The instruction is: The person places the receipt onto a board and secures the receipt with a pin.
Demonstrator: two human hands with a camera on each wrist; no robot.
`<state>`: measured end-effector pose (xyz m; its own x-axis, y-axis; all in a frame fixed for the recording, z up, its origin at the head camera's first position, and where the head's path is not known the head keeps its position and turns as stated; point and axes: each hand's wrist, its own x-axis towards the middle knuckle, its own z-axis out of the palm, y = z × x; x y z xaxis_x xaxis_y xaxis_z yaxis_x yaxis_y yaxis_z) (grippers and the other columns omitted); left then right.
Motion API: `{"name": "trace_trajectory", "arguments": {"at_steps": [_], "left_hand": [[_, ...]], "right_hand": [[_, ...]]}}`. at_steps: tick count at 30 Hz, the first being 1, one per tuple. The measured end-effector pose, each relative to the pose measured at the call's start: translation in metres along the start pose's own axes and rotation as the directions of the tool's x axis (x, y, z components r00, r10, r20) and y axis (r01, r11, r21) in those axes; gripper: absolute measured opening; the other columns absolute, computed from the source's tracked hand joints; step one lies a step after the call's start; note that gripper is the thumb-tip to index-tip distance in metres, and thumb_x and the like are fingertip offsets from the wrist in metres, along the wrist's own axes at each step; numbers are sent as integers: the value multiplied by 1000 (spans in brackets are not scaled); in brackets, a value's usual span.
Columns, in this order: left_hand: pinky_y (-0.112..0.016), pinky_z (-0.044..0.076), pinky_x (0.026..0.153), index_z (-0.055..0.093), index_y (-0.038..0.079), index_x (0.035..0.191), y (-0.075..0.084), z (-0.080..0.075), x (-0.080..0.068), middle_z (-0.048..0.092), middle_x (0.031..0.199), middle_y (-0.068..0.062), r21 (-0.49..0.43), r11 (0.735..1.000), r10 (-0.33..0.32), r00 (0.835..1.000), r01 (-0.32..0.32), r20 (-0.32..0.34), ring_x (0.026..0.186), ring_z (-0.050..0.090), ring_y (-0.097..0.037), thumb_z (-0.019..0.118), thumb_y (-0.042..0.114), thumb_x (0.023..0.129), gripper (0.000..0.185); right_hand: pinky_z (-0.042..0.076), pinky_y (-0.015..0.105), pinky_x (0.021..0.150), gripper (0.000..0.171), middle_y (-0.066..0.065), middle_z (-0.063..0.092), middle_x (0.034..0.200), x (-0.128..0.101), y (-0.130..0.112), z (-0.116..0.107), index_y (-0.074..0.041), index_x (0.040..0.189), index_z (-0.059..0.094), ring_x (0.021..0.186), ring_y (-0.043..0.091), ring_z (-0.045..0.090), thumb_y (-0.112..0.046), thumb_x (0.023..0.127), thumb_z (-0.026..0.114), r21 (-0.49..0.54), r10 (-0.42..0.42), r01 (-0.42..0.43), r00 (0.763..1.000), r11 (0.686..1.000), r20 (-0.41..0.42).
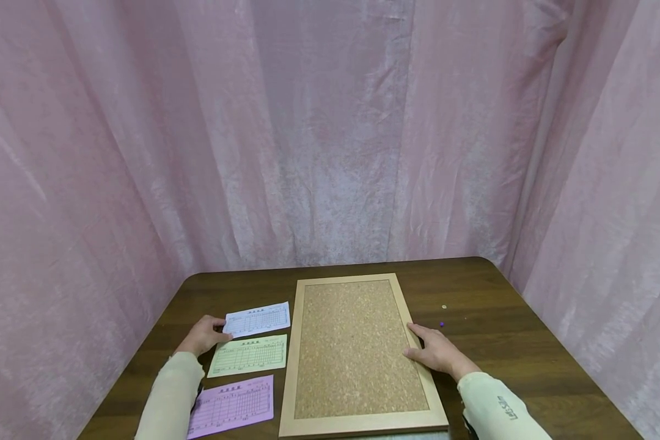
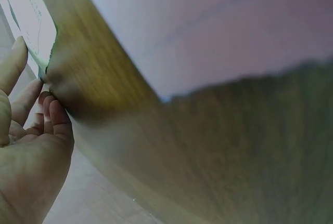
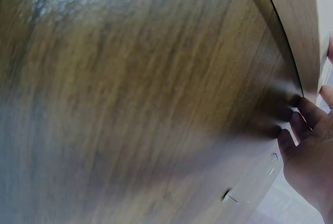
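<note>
While the head view takes in the whole dark-brown wood-grain table (image 1: 506, 333), with a wood-framed rectangular corkboard (image 1: 363, 348) lying flat at its middle and three printed paper slips to the left, each wrist view shows only a portion of this. Farthest of the three is a pale-blue paper slip (image 1: 257, 319), then a pale-green paper slip (image 1: 249, 357) just nearer, then a pinkish-purple paper slip (image 1: 233, 406) nearest. To the board's right, the head view has a purple pin (image 1: 442, 324) and, a little farther, a pale pin (image 1: 443, 307) as mere specks; the right wrist view reveals a tipped-over pin with a thin metal spike (image 3: 227, 195), though which speck it matches cannot be told. The left wrist view adds a blurred close corner of the pinkish-purple slip. At the left end of the pale-blue slip, the left hand (image 1: 200, 335) has its thumb and forefinger parted, both touching the edge; its remaining fingers are bent, as the wrist view shows. Across the board, the right hand (image 1: 440, 352) rests loosely spread on the right side of the frame, thumb on top toward the cork, other fingertips down along the outer edge.
</note>
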<state>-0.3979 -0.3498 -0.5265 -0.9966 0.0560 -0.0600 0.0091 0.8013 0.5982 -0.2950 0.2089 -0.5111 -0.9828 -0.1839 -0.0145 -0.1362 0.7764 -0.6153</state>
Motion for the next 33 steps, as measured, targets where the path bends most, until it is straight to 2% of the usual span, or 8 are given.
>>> {"name": "trace_trajectory", "arguments": {"at_steps": [9, 17, 26, 30, 33], "left_hand": [[-63, 35, 103, 56, -16, 127, 5, -2, 0, 49, 131, -35, 46, 998, -33, 999, 33, 3, 122, 46, -50, 74, 13, 90, 51], [-62, 36, 103, 59, -17, 123, 8, -6, 0, 50, 127, -35, 53, 999, -9, 1000, 9, -2, 120, 46, -51, 74, 13, 90, 47], [-59, 41, 99, 63, -14, 119, 9, -8, 1, 60, 122, -32, 63, 998, 23, 1000, -21, -21, 116, 53, -49, 72, 13, 90, 40], [-59, 41, 99, 63, -12, 121, 8, -9, 1, 60, 123, -31, 49, 998, 33, 999, -32, -28, 118, 52, -49, 71, 14, 91, 41], [-57, 44, 96, 63, -11, 121, 6, -10, 2, 62, 120, -29, 22, 999, 37, 999, -36, -35, 113, 56, -45, 71, 14, 91, 40]], "right_hand": [[36, 59, 104, 70, 29, 46, 144, -1, -1, 0, 3, 147, 42, 134, 48, 40, -27, 92, 72, 5, 0, 0, 1000, 1000, 4], [37, 58, 105, 71, 29, 45, 145, 0, -3, -2, 3, 148, 41, 134, 47, 41, -29, 92, 71, -3, -12, 12, 1000, 1000, 9], [36, 59, 105, 71, 28, 45, 145, -2, -3, -2, 3, 147, 42, 135, 48, 38, -30, 92, 72, -9, -8, 8, 1000, 1000, 11], [35, 59, 105, 71, 29, 44, 146, -1, -2, -1, 3, 147, 42, 135, 48, 38, -30, 92, 71, -11, -9, 9, 1000, 1000, 13], [35, 59, 105, 71, 29, 44, 146, 0, -1, -1, 3, 147, 41, 135, 48, 38, -30, 92, 71, -13, -6, 6, 1000, 1000, 11]]}}
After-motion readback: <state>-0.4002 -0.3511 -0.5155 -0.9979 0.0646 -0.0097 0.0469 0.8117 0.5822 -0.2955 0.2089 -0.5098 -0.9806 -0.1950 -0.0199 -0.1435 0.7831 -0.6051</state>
